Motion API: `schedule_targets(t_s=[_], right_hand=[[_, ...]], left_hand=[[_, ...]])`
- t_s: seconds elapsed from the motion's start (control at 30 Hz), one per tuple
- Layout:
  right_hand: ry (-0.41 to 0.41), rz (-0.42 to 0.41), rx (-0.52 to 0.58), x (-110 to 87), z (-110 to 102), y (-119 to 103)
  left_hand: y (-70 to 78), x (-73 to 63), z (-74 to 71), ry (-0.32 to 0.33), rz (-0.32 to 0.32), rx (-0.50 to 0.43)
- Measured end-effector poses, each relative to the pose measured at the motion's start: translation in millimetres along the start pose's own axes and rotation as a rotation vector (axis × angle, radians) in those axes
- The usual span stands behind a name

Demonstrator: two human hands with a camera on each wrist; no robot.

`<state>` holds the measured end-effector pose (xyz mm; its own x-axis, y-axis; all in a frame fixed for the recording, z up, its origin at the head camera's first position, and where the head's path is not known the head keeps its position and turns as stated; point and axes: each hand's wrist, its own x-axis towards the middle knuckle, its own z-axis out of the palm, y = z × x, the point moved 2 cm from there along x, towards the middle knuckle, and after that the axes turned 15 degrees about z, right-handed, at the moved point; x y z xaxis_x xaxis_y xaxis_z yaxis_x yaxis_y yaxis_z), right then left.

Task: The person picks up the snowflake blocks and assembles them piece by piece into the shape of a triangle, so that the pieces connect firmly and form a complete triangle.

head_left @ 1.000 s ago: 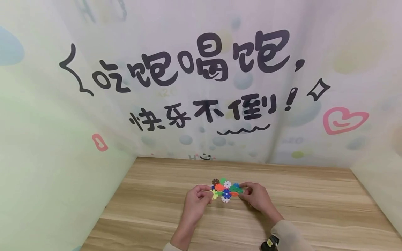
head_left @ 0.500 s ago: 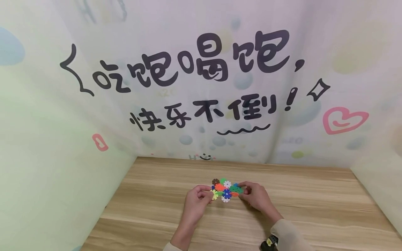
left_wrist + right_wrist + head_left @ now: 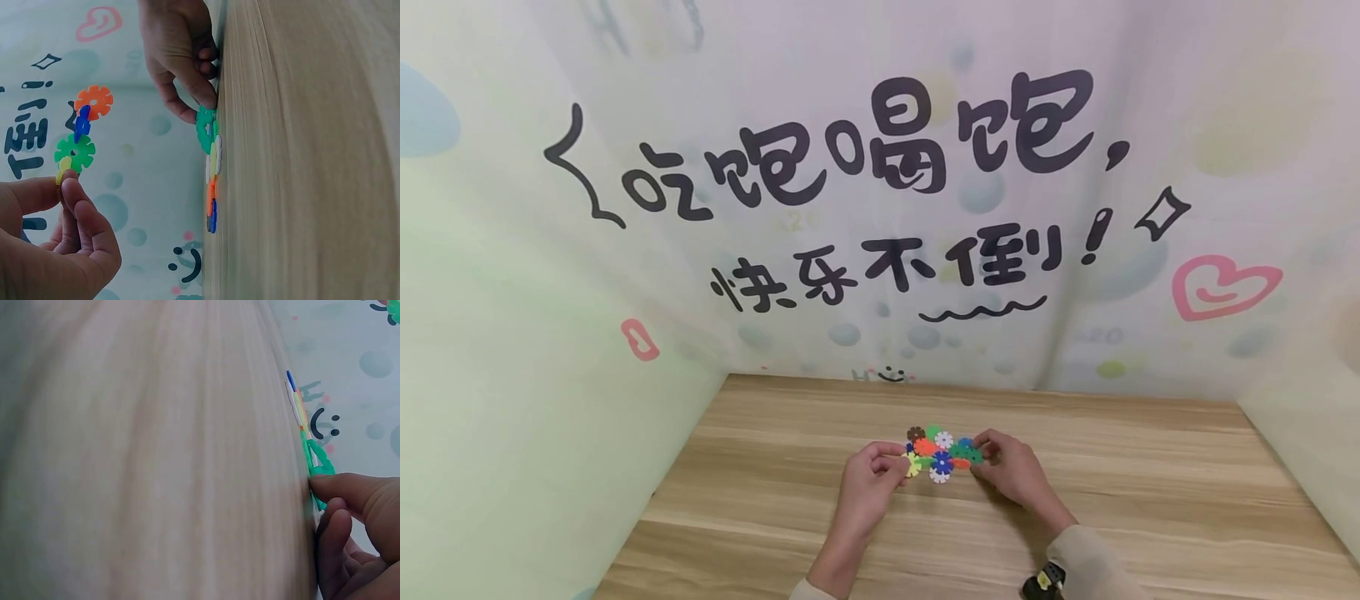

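My left hand (image 3: 871, 483) pinches a yellow snowflake disc (image 3: 64, 169) between thumb and fingertips. That disc ends a short chain, raised above the table, with a green disc (image 3: 75, 153), a blue disc (image 3: 82, 124) and an orange disc (image 3: 94, 102) joined edge to edge. Across from it, my right hand (image 3: 1017, 468) pinches a darker green snowflake disc (image 3: 205, 131), tilted up from the table among loose discs. Its thumb tip meets this green disc (image 3: 321, 464) in the right wrist view. From the head, the chain overlaps the loose discs.
Loose snowflake discs lie flat on the wooden table (image 3: 790, 425), among them a brown disc (image 3: 915, 434) and a white disc (image 3: 943, 439). A printed curtain (image 3: 880, 333) rises behind the table's back edge. A black device (image 3: 1045, 581) sits by the right sleeve.
My right index finger draws back slightly to the right, showing more of a blue disc beside the green one. The left hand and its chain stay almost still.
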<state>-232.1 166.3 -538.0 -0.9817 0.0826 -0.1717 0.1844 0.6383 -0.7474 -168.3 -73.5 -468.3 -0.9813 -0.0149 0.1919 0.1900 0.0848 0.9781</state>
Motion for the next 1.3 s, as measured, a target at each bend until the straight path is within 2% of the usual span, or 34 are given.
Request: schedule_targets(t_s=[0.27, 0.4, 0.57, 0.87, 1.07, 1.3], right_hand=[[-0.036, -0.005, 0.062, -3.7, -2.7, 0.4], [-0.053, -0.006, 0.082, -5.1, -5.2, 1.2], [-0.08, 0.034, 0.132, -7.0, -8.8, 1.6], [-0.127, 0.063, 0.235, -18.4, -19.2, -2.5], [-0.176, 0.102, 0.36, -24.8, -23.2, -0.7], [-0.226, 0.081, 0.442, -35.9, -29.1, -6.0]], left_hand=[[15.5, -2.2, 0.7, -0.002, 0.012, -0.02], [5.2, 0.4, 0.2, 0.001, 0.01, -0.02], [-3.9, 1.7, 0.2, 0.005, 0.018, -0.032], [-4.1, 0.6, 0.2, 0.007, 0.026, -0.034], [-2.6, 0.0, 1.2, 0.004, 0.025, -0.044], [-3.5, 0.0, -0.2, 0.005, 0.033, -0.038]])
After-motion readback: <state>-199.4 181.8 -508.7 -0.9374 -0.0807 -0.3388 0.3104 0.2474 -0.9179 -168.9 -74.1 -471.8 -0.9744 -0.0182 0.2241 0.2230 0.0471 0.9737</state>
